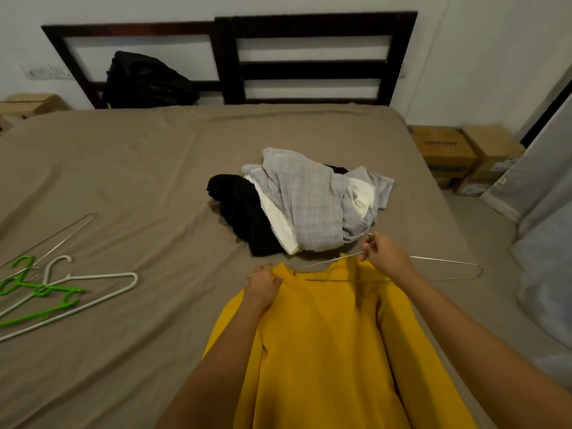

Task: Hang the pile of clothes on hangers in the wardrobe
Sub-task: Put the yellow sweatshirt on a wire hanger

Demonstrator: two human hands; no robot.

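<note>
- Yellow garment [325, 335] spread flat on the near part of the bed [123, 165], top edge toward the pile, lower part running out of view at the bottom.
- Left hand [263, 286] at the garment's upper left corner, fingers curled over the cloth edge and gripping it.
- Right hand [385, 258] pinching a thin wire hanger [445, 261] at the neck, just under the hook, fingers closed round the wire.
- Hanger held across the garment's top edge: left end over the yellow cloth, right end sticking out past it above the sheet. Unclear whether any wire sits inside the cloth.
- Pile of clothes [309, 205] just beyond the garment at mid-bed: grey checked piece on top, white and black pieces under and beside it.
- Spare hangers on the left of the bed, well apart from the hands: green hanger [46, 311], white hanger [102, 276] and another wire one [62, 233], overlapping.
- Black bag [145, 82] against the dark headboard [309, 26].
- Cardboard boxes [445, 153] on the floor to the right of the bed.
</note>
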